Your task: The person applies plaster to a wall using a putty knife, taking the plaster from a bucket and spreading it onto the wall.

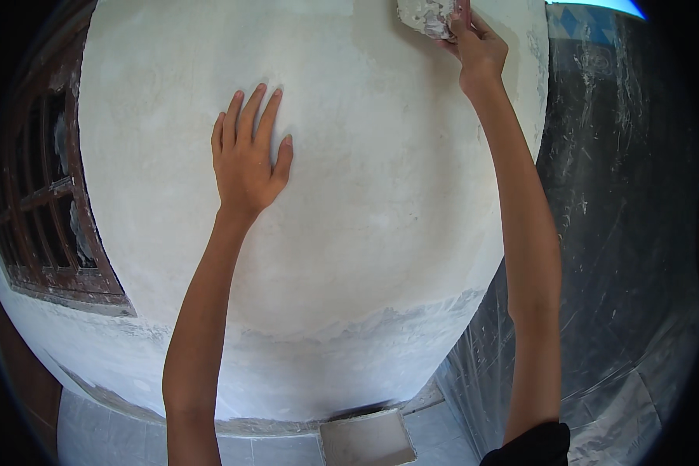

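Note:
A white plastered wall (349,233) fills the middle of the view. My left hand (248,154) lies flat on it, palm against the plaster, fingers together and pointing up. My right hand (474,43) is raised high at the top of the view, shut on a plaster-caked trowel (427,14) that is pressed against the wall. Only the lower part of the trowel's blade shows; the rest runs off the top edge.
A dark wooden window frame with bars (43,202) sits in the wall at the left. Clear plastic sheeting (613,233) hangs over the dark surface at the right. A flat grey board (366,439) lies on the tiled floor at the foot of the wall.

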Motion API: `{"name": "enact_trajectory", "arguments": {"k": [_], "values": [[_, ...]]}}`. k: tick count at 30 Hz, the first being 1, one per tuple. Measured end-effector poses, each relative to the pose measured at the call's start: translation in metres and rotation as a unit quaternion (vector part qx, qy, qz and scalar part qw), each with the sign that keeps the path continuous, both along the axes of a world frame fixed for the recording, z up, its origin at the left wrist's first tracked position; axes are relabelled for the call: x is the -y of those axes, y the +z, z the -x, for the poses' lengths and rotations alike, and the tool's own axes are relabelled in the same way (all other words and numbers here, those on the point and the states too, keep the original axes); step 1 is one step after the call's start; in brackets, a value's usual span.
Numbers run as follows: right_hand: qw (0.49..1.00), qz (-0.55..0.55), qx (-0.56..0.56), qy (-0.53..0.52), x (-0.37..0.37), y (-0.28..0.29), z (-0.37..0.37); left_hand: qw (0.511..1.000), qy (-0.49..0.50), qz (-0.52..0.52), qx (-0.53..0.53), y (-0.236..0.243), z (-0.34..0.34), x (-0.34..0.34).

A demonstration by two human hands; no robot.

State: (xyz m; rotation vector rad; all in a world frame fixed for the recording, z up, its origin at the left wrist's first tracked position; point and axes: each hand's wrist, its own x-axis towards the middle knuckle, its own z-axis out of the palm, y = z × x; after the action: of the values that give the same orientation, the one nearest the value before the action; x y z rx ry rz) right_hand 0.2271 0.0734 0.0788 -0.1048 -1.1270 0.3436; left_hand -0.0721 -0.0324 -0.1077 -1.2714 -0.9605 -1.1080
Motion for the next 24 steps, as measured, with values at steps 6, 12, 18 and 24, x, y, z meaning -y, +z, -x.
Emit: {"name": "enact_trajectory", "arguments": {"k": [6, 12, 18, 24], "values": [[0.980, 0.047, 0.138, -0.133, 0.029, -0.024, 0.026, 1.000, -0.002, -0.005, 0.001, 0.000, 0.006, 0.003], [0.992, 0.029, -0.081, -0.096, 0.028, -0.018, -0.002, 1.000, 0.009, -0.006, 0.010, -0.001, 0.002, 0.002], [0.981, 0.012, 0.178, -0.080, 0.027, -0.032, 0.038, 1.000, -0.002, 0.002, 0.001, -0.001, 0.007, 0.005], [0.984, 0.076, -0.060, -0.150, 0.025, -0.022, -0.014, 1.000, 0.000, -0.007, 0.004, 0.000, -0.003, -0.001]]}}
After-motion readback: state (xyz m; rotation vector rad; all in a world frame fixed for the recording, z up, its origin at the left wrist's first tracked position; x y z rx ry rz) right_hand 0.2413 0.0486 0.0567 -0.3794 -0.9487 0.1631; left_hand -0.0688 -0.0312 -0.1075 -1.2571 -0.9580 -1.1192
